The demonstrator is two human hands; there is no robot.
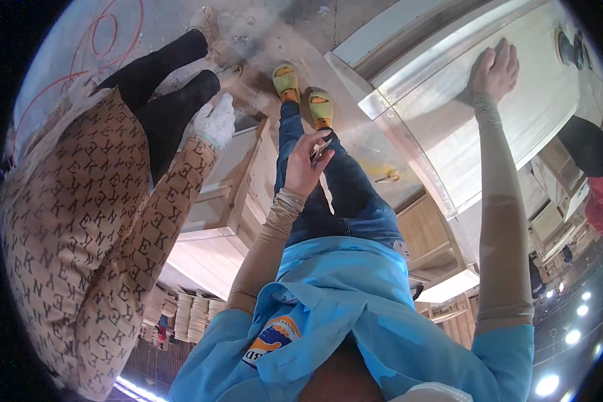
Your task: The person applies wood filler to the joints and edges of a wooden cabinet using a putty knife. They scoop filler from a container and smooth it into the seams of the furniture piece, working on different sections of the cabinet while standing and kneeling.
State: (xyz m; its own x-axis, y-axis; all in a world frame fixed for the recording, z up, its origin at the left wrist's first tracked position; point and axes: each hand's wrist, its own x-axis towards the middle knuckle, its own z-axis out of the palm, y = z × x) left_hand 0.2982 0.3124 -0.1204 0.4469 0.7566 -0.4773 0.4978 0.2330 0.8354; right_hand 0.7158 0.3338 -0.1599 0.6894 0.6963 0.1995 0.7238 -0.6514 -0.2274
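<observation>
Our left hand (308, 163) clamps a small object (319, 149); our right hand (495, 72), unclenched, seemingly checks the panel (536, 90) beneath; sliding needs light contact.

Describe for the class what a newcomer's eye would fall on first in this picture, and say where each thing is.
The bright blue shirt of the wearer fills the lower middle. At the left, a co-worker's brown patterned garment stands out, while yellow slippers show at the upper centre. At the upper right, the wearer's right hand lies on a large pale panel.
</observation>
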